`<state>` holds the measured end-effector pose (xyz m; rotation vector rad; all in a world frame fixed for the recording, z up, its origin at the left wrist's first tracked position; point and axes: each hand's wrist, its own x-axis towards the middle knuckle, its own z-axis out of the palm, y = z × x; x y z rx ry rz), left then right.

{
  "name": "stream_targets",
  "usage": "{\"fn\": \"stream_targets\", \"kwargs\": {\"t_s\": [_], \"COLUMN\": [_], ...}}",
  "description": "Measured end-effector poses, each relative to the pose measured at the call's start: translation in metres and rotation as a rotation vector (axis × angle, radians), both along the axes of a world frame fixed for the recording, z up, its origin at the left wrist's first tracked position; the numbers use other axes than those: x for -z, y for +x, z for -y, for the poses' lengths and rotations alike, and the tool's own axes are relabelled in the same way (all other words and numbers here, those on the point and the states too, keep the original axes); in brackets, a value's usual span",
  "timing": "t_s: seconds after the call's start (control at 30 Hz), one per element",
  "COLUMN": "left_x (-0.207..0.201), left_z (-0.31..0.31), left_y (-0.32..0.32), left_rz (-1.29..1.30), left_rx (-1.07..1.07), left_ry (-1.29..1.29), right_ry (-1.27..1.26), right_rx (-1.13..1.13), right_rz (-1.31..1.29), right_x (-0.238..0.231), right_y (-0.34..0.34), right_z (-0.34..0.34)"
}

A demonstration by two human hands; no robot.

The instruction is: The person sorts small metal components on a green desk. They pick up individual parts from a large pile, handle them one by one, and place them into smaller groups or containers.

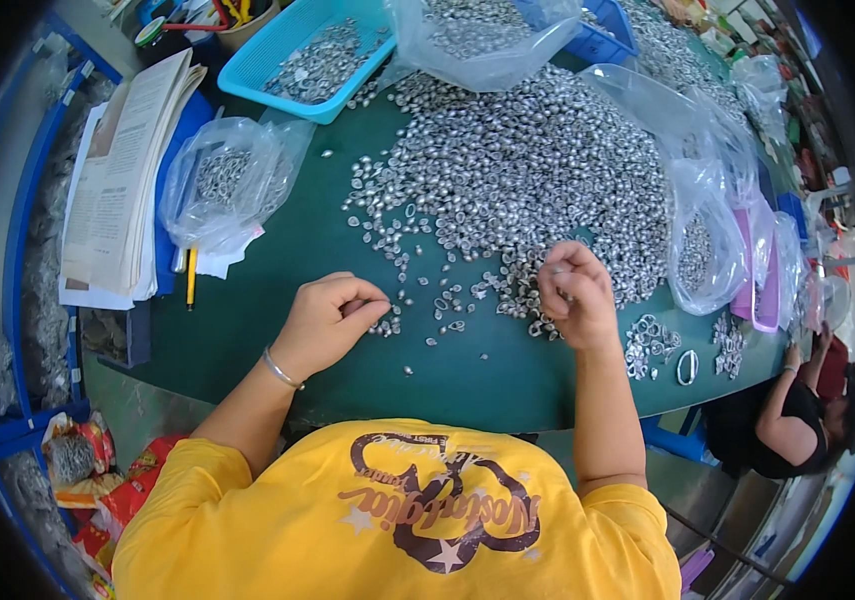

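Observation:
A large heap of small silver teardrop-shaped metal pieces (527, 165) spreads over the green table (277, 265). My left hand (335, 318) rests at the table, thumb and forefinger pressed together beside a little cluster of loose pieces (387, 326); whatever lies in this pinch is hidden. A silver bangle (281, 370) circles the left wrist. Over the near right edge of the heap, my right hand (579, 298) is raised with its fingers curled. A small grey glint shows between its thumb and forefinger, seemingly one of the metal pieces. Several loose pieces (449, 303) lie between the hands.
At the back stand a turquoise basket (237, 85) and a clear bag (487, 72), both with metal parts. Left are a parts bag (182, 190), stacked papers (112, 200) and a yellow pencil (190, 278). Right are another bag (712, 290), ring-shaped pieces (650, 345) and another person (787, 425).

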<state>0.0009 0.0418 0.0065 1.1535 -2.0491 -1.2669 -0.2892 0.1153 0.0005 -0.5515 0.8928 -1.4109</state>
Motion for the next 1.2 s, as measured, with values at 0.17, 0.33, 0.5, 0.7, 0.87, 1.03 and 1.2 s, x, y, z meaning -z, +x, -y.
{"fn": "stream_targets", "kwargs": {"t_s": [0.17,0.33,0.5,0.7,0.87,1.03,1.2], "left_x": [0.0,0.0,0.011,0.028,0.031,0.024,0.011], "left_z": [0.003,0.007,0.016,0.024,0.022,0.019,0.021], "left_y": [-0.019,-0.064,-0.094,-0.133,-0.133,-0.116,-0.104], "left_rz": [-0.043,-0.046,-0.013,0.079,0.073,-0.014,-0.399], "left_rx": [0.073,0.389,0.381,0.467,0.482,0.373,0.157], "left_ry": [0.049,-0.216,-0.409,-0.52,-0.582,-0.358,0.879], "right_ry": [0.18,-0.115,-0.222,-0.173,-0.212,0.181,0.055], "right_rx": [0.142,0.058,0.108,0.123,0.11,0.248,0.265], "right_rz": [-0.902,-1.659,-1.73,-1.813,-1.722,-0.594,0.348], "right_x": [-0.005,0.008,0.009,0.009,0.013,0.008,0.008], "right_y": [0.0,0.028,0.034,0.046,0.047,0.027,-0.004], "right_z": [-0.014,-0.013,-0.024,-0.033,-0.034,-0.051,-0.052]}}
